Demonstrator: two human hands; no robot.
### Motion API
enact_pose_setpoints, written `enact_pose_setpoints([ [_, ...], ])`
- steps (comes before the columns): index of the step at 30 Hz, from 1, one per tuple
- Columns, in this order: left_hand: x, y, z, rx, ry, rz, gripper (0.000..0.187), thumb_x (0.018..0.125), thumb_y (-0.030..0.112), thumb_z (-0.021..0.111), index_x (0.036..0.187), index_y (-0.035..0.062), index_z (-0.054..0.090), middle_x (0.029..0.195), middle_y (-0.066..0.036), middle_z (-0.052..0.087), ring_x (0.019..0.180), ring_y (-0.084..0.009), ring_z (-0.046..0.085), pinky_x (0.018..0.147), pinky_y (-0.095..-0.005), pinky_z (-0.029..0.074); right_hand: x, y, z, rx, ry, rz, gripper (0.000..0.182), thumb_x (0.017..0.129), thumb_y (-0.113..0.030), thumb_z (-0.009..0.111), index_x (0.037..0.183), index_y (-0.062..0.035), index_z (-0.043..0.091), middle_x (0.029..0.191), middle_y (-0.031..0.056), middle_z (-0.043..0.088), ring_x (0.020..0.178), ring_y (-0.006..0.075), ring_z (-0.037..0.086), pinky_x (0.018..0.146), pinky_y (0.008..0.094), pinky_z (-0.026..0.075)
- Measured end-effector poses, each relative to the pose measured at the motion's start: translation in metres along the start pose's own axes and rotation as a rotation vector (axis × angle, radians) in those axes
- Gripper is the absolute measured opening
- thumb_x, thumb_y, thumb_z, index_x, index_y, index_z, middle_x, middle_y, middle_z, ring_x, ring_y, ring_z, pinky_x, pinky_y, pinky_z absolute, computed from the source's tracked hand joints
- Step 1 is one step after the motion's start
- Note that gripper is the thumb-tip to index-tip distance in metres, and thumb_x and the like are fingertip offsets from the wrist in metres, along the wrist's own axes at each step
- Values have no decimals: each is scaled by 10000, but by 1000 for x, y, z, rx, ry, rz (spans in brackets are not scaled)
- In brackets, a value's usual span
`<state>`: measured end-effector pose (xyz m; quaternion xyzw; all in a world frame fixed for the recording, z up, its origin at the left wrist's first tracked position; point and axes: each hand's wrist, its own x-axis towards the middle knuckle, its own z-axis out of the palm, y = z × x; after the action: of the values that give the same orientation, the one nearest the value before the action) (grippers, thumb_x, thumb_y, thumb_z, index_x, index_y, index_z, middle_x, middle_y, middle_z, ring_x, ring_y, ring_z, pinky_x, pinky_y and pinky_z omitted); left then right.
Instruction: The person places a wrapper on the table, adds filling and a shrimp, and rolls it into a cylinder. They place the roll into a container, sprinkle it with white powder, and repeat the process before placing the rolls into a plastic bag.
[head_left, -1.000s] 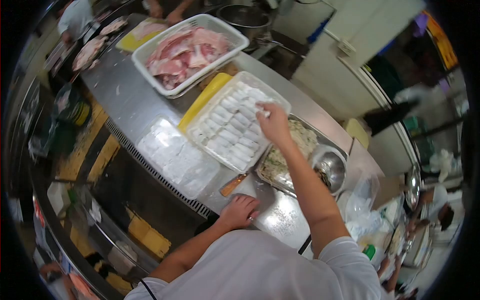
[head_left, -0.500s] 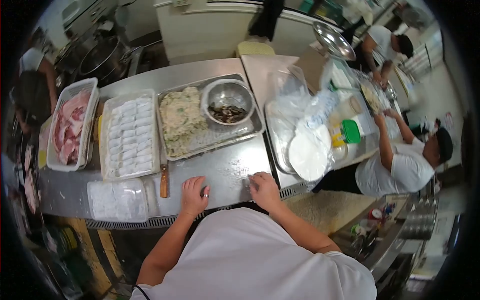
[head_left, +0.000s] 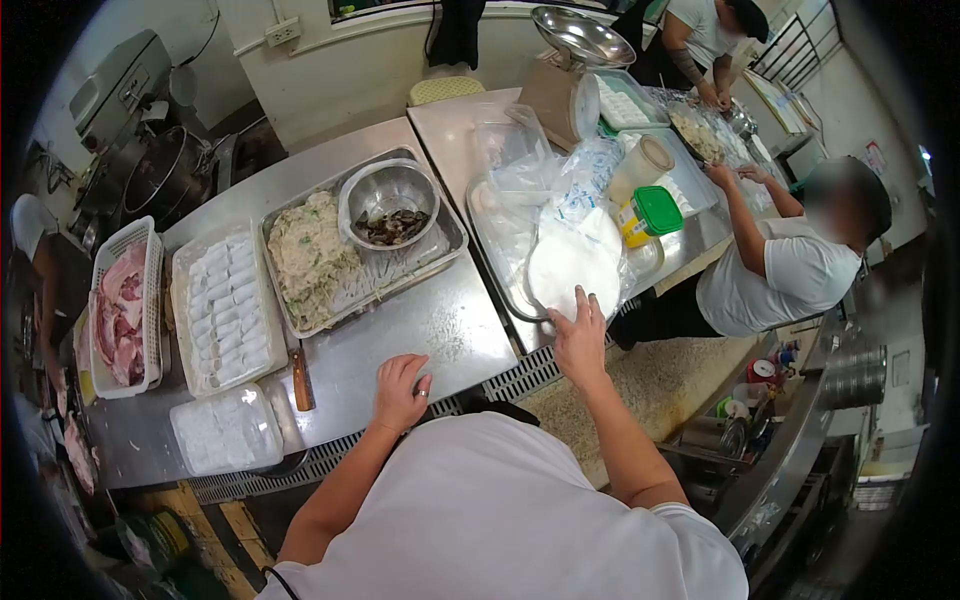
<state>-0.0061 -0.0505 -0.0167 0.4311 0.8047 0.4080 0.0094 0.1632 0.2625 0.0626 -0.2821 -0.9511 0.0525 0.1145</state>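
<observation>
My right hand (head_left: 580, 340) reaches over the tray on the right, its fingers stretched onto the near edge of a round, flat white stack (head_left: 572, 262) that looks like wrapper sheets. Clear plastic (head_left: 590, 180) surrounds this stack. At the front of the steel table, my left hand (head_left: 402, 392) hovers or rests with loosely bent fingers apart, holding nothing; a ring shows on it. Beyond it lies a metal tray (head_left: 400, 278) of chopped, pale filling (head_left: 310, 245). A steel bowl (head_left: 388, 200) with dark pieces sits in that tray. Left of my left hand is a wooden-handled tool (head_left: 301, 380).
White rolls fill a tub (head_left: 225, 310), with a lidded plastic box (head_left: 226, 428) in front. Raw meat (head_left: 122, 310) sits in a white basket (head_left: 152, 310). On the right are a green-lidded container (head_left: 652, 214) and a scale (head_left: 560, 95). Two co-workers handle food there; another person stands far left.
My right hand has left the steel tabletop and moved right onto the round white stack. The view has turned toward the right. My left hand stays near the table's front edge.
</observation>
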Motion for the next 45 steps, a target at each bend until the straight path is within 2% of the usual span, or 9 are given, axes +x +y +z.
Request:
enact_pose_setpoints([
  [8, -1, 5, -7, 53, 12, 11, 381, 877, 150, 742, 1240, 61, 668, 1192, -140, 653, 1120, -363, 600, 1005, -482, 460, 12, 5, 13, -145, -83, -17, 382, 869, -133, 691, 1247, -99, 738, 1624, 249, 389, 1463, 504, 369, 1202, 690, 259],
  [14, -2, 5, -8, 56, 18, -4, 387, 884, 166, 741, 1247, 59, 662, 1200, -138, 658, 1135, -360, 599, 1012, -482, 462, 16, 15, 32, -92, 127, -109, 112, 825, -119, 752, 919, -77, 707, 1470, 200, 565, 1406, 426, 468, 1185, 672, 305],
  [17, -1, 5, -8, 60, 12, -18, 399, 888, 177, 744, 1259, 60, 658, 1205, -134, 660, 1140, -359, 598, 1022, -479, 459, 20, 3, 21, 95, 114, -32, 144, 784, -68, 772, 831, -61, 637, 1392, 178, 593, 1355, 424, 497, 1175, 683, 293],
  [23, -4, 2, -8, 30, 36, -57, 480, 879, 211, 768, 1311, 54, 628, 1254, -156, 647, 1175, -363, 589, 1044, -478, 451, 21, -32, 14, 219, 175, -240, 208, 746, -36, 762, 898, -56, 621, 1295, 176, 620, 1263, 423, 540, 1135, 657, 345],
  [24, -3, 2, -9, 19, 49, -72, 501, 873, 218, 776, 1321, 53, 622, 1274, -162, 640, 1187, -364, 586, 1051, -479, 449, 21, -43, 15, 281, 155, -330, 212, 735, -30, 749, 908, -50, 629, 1185, 181, 653, 1151, 416, 580, 1052, 603, 413],
  [30, 18, 16, -40, 14, 116, 34, 667, 735, 142, 845, 1358, 76, 615, 1411, -187, 561, 1264, -396, 551, 1118, -507, 415, 2, -141, 40, 506, -185, -695, 195, 743, -55, 723, 917, -49, 636, 1011, 150, 658, 987, 356, 607, 944, 488, 474],
  [34, 6, -10, -62, 221, 74, 116, 531, 668, 79, 807, 1188, 130, 711, 1299, -133, 625, 1227, -373, 574, 1089, -509, 426, 11, -181, 45, 511, -113, -970, 169, 749, -73, 716, 896, -58, 634, 968, 135, 639, 968, 346, 605, 937, 472, 474],
  [39, -43, -43, -68, 216, 239, -59, 264, 689, 29, 747, 938, 116, 757, 1158, -67, 673, 1183, -350, 595, 1043, -509, 447, 13, -189, 64, 365, -199, -839, 146, 755, -96, 725, 882, -66, 660, 956, 127, 631, 974, 340, 607, 947, 468, 466],
  [45, -71, -32, -81, 234, 201, -153, 269, 709, 103, 800, 976, 128, 779, 1221, -88, 662, 1204, -361, 573, 1045, -510, 445, 1, -174, 89, 343, -241, -756, 128, 780, -130, 756, 898, -84, 737, 964, 127, 660, 984, 330, 618, 940, 472, 456],
])
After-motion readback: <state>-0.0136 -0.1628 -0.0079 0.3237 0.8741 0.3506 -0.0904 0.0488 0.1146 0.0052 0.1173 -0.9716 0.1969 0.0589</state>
